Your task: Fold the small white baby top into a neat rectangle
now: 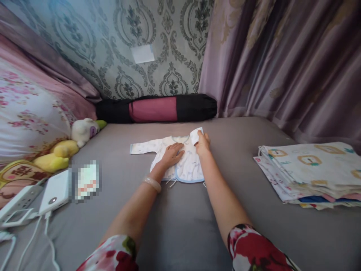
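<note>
A small white baby shirt [187, 167] with light blue trim lies spread on the grey bed sheet [180, 218]. Its left sleeve [142, 148] stretches out flat. My left hand [172, 153] rests flat on the shirt's chest, fingers stretched out. My right hand [202, 143] is closed on the shirt's right sleeve [195, 135], which is lifted and folded inward over the body.
A stack of folded printed cloths [313, 173] lies at the right. Plush toys [76, 137] and a floral pillow [28, 113] sit at the left, with a power bank [55, 192], a power strip and cables. A black and pink bolster [156, 108] lines the wall; curtains hang right.
</note>
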Available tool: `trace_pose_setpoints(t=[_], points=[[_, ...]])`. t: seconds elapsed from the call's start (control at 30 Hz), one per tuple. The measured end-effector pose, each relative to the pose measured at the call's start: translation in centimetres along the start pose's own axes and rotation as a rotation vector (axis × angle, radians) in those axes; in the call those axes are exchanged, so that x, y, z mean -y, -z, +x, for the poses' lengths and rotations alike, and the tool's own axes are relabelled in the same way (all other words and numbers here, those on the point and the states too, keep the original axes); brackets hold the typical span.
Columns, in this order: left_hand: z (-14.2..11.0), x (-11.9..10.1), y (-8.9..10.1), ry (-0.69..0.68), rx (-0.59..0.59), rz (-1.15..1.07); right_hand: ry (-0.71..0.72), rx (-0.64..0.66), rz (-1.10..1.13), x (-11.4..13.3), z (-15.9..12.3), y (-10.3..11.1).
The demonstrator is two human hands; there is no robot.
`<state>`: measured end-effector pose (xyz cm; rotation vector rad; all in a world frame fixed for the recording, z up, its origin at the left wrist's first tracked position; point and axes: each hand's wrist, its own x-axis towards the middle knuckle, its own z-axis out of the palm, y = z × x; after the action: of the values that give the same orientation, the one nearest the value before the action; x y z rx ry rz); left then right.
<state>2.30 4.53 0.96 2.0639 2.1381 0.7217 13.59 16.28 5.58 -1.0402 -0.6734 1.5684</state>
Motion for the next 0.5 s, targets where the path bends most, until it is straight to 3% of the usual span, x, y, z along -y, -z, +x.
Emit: trace_pose_setpoints(t=[0.27, 0.5], points=[[-0.1, 0.8, -0.8, 0.001, -0.070, -0.070, 0.309, 0.110, -0.556, -4.2, -0.6, 0.2], [-0.1, 0.9, -0.7, -0.037, -0.107, -0.151, 0.355, 0.386, -0.777, -4.9, -2.1, 0.0]])
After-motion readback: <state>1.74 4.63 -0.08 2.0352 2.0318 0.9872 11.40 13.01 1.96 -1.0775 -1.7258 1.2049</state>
